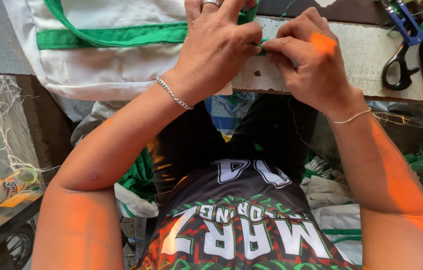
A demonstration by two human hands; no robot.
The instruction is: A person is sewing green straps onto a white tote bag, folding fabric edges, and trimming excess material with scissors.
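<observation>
Pinching a small fold of green strap (pixel 259 44) between thumb and forefinger, the right hand (pixel 311 60) sits at about one o'clock in the view, its fingers drawn narrow and closed on the fabric. The left hand (pixel 219 45) presses down just beside it at twelve o'clock, fingers spread over the same green strap where it meets the white cloth bag (pixel 106 65). A ring shows on one left finger and a silver chain bracelet (pixel 174 94) circles that wrist; a thinner bracelet (pixel 352 118) lies on the right wrist. The bag lies flat on the worn, paint-chipped worktop (pixel 366 60), reaching toward ten o'clock, with a green band (pixel 111 36) running across it. At two o'clock, black-handled scissors (pixel 416 60) rest on the worktop, well apart from the hands, with a blue thread snipper (pixel 400 17) just beside them. Down at eight o'clock a clear bottle (pixel 1 187) lies on a lower shelf, and green and white fabric scraps (pixel 139 182) are heaped beside the lap.
</observation>
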